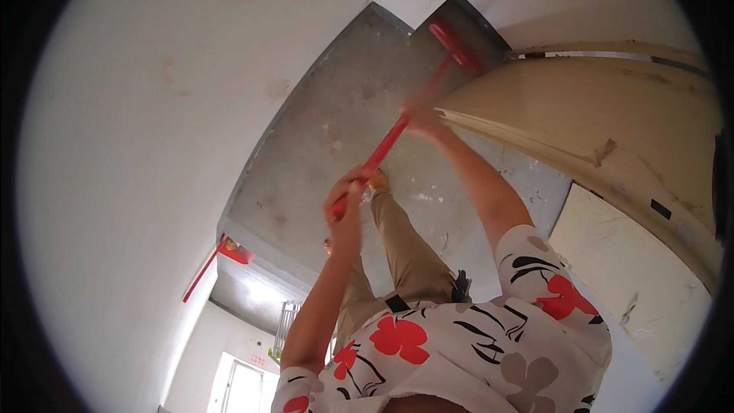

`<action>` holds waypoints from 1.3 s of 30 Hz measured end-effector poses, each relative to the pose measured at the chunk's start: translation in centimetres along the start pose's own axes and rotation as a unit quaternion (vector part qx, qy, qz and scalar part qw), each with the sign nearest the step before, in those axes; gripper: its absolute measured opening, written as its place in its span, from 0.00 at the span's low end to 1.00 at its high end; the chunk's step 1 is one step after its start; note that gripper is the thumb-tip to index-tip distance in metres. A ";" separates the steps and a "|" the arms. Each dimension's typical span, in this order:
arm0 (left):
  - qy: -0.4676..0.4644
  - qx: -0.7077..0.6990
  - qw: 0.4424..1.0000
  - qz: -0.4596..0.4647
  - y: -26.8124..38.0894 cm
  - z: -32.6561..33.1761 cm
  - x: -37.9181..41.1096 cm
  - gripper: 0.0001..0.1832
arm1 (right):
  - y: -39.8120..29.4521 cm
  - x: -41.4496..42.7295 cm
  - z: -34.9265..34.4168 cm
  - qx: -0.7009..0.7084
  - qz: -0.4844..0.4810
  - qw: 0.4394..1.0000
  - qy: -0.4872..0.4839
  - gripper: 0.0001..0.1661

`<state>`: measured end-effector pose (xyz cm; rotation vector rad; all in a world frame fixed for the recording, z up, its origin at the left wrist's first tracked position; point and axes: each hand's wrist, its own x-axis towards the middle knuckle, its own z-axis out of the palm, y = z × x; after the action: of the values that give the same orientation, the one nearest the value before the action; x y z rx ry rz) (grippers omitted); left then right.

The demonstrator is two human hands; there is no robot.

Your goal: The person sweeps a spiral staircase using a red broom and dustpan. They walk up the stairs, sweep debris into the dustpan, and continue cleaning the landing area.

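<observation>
My left hand (pixel 344 186) is closed around the upper end of a red broom handle (pixel 383 150), low in front of my body. Farther down the same handle grips my right hand (pixel 423 119), slightly blurred. The red broom head (pixel 455 46) is on the grey concrete floor (pixel 327 120) in the far corner, close to the dark skirting and the tan door. It is blurred too, and its bristles cannot be made out clearly.
Left of me runs a white wall (pixel 143 97). A red long-handled dustpan (pixel 236 250) stands at its end, with some debris in it. On the right are a tan door (pixel 573 97) and a pale plastic-covered panel (pixel 625 264). A metal stepladder (pixel 287 321) stands behind.
</observation>
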<state>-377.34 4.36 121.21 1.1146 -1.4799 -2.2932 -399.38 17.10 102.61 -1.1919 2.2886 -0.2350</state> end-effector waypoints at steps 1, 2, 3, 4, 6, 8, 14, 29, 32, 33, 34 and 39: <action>-0.001 0.023 1.000 0.009 0.4 -1.8 -1.2 0.15 | -0.9 -0.3 1.7 0.021 -0.050 0.998 0.011 0.10; 0.017 0.010 1.000 -0.005 1.6 -3.3 -2.7 0.15 | -2.1 -0.3 3.9 0.045 -0.104 0.993 0.022 0.10; 0.039 -0.003 0.999 -0.016 3.1 -4.9 -4.4 0.16 | -4.9 -0.6 4.9 0.090 -0.119 0.988 0.050 0.10; 0.073 0.009 0.997 -0.020 4.5 -6.5 -6.3 0.16 | -8.5 -1.1 5.9 0.135 -0.137 0.978 0.077 0.10; 0.112 0.058 0.992 -0.022 7.3 -9.9 -10.1 0.15 | -14.9 -1.9 7.8 0.168 -0.156 0.969 0.092 0.11; 0.123 0.151 0.980 0.031 10.3 -13.1 -14.1 0.13 | -21.7 -3.4 8.0 0.229 -0.170 0.951 0.122 0.12; 0.283 0.238 0.925 0.084 19.1 -12.1 -21.1 0.11 | -34.7 -7.4 3.2 0.356 -0.185 0.916 0.004 0.09; 0.162 -0.091 0.976 0.112 8.5 -11.1 -3.7 0.10 | -17.5 7.0 1.3 0.116 -0.063 0.989 0.064 0.03; 0.237 -0.132 0.958 0.098 7.1 -12.1 -6.0 0.09 | -19.0 7.1 3.6 0.082 -0.112 0.990 0.014 0.04; 0.242 -0.086 0.962 0.091 7.3 -13.0 -8.0 0.10 | -20.7 6.3 5.2 0.072 -0.129 0.989 0.011 0.05; 0.287 -0.052 0.953 0.083 7.6 -13.5 -10.3 0.11 | -22.8 5.1 6.8 0.091 -0.152 0.984 0.014 0.04; 0.395 0.076 0.915 0.042 10.1 -17.0 -23.1 0.14 | -35.4 -3.8 11.0 0.168 -0.240 0.956 -0.021 0.04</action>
<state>-351.99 -0.26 137.29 1.6976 -1.3167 -1.3811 -366.75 0.18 108.66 -1.5251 1.7922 -0.7383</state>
